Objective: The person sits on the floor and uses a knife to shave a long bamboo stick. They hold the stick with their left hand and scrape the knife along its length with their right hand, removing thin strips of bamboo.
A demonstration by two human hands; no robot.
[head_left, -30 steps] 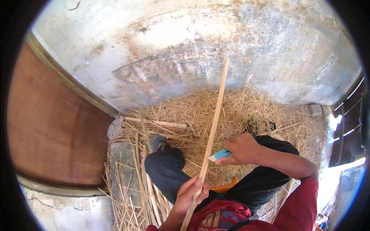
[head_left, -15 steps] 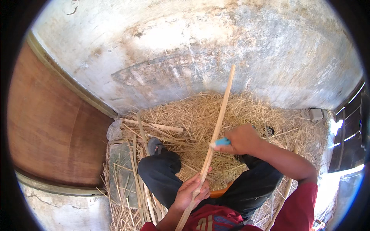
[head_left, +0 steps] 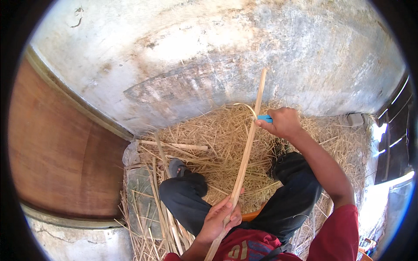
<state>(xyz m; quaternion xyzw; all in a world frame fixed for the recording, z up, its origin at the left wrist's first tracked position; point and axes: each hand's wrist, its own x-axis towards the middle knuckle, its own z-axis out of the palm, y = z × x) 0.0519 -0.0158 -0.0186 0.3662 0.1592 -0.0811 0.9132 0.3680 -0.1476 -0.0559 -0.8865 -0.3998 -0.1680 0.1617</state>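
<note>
A long pale strip of split bamboo or wood point(head_left: 244, 167) slants away from my lap toward the wall. My left hand point(head_left: 221, 217) is wrapped around its lower part, close to my body. Farther up the strip, my right hand point(head_left: 282, 122) is closed on a knife with a blue handle point(head_left: 265, 118). The knife's blade, mostly hidden, meets the strip's upper part. A thin curled shaving point(head_left: 246, 105) rises from the strip at that spot.
Loose shavings point(head_left: 217, 130) cover the floor up to the stained wall point(head_left: 209, 56). Several long strips point(head_left: 162, 204) lie left of my legs. A brown wooden panel point(head_left: 65, 148) stands at the left. A small grey block point(head_left: 355, 119) sits at the right by the wall.
My right hand has pushed the knife up along the strip, away from my body, and a curled shaving now shows at the blade. My left hand keeps its grip.
</note>
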